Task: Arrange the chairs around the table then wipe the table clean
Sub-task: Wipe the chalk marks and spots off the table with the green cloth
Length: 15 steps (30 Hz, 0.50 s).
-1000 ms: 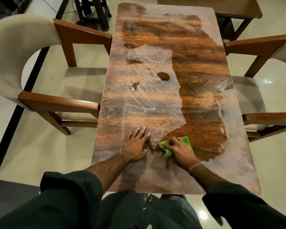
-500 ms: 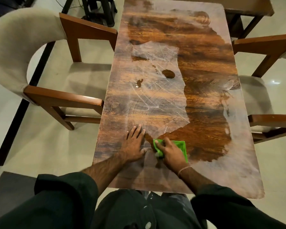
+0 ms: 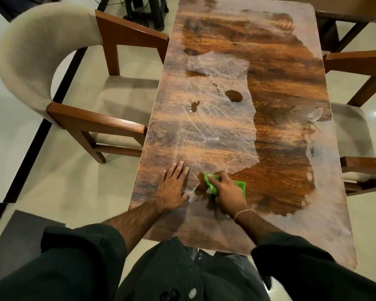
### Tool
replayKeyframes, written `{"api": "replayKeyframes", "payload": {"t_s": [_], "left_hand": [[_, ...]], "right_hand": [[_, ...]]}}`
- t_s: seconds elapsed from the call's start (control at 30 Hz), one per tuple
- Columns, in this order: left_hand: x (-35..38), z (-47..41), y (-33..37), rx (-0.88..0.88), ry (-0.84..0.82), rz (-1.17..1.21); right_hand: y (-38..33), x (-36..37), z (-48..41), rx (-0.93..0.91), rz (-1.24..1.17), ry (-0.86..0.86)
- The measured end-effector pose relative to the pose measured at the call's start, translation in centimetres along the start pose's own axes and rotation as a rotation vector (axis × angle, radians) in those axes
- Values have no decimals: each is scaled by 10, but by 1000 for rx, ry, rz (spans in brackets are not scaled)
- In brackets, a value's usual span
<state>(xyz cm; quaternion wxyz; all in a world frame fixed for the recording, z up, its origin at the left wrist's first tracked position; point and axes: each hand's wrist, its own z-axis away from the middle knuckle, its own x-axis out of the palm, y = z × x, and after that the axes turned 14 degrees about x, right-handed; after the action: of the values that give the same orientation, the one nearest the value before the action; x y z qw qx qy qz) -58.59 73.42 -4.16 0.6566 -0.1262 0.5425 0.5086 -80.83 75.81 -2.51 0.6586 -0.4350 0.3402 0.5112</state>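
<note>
A long wooden table runs away from me, its top part dusty grey and part wiped dark brown. My right hand presses a green cloth flat on the near part of the top. My left hand lies flat on the table just left of the cloth, fingers spread, holding nothing. A chair with a beige curved back and wooden arms stands at the table's left side. Another chair stands at the right side. Two small wet spots lie mid-table.
A further wooden seat stands at the far right corner. A dark stand and cables sit on the pale tiled floor beyond the left chair. A dark mat lies on the floor at my left.
My right hand has slid the green cloth leftward across the near part of the table, closer to my left hand. The left hand has stayed flat in place.
</note>
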Motion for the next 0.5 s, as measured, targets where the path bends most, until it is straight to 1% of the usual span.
{"api": "replayKeyframes", "payload": {"t_s": [0.03,0.07,0.1,0.17,0.2,0.23,0.27,0.33,0.37,0.4,0.43,0.5], "left_hand": [[1,1,-1,-8,4,1],[1,2,-2,-13,7,-1],[1,4,-3,-14,8,-5],[1,6,-5,-15,13,-10],[1,7,-6,-17,17,-9],[0,8,-6,-19,18,-6],[-1,9,-7,-20,20,-4],[0,10,-8,-28,24,-3],[-1,12,-9,-35,25,-2],[-1,13,-9,-40,25,2],[-1,15,-10,-41,25,8],[-2,18,-10,-44,26,16]], "right_hand": [[-7,-1,-1,133,-63,19],[-15,-1,-1,166,-80,23],[-22,3,1,83,-44,20],[-25,9,6,-203,34,-46],[-19,6,4,-298,65,-76],[-14,2,0,-306,87,-76],[-12,0,-5,-231,78,-57],[-17,-3,-13,87,-31,1],[-25,-4,-14,178,-78,8],[-33,-1,-12,151,-78,13],[-37,4,-8,17,-37,11],[-33,10,3,-318,54,-79]]}}
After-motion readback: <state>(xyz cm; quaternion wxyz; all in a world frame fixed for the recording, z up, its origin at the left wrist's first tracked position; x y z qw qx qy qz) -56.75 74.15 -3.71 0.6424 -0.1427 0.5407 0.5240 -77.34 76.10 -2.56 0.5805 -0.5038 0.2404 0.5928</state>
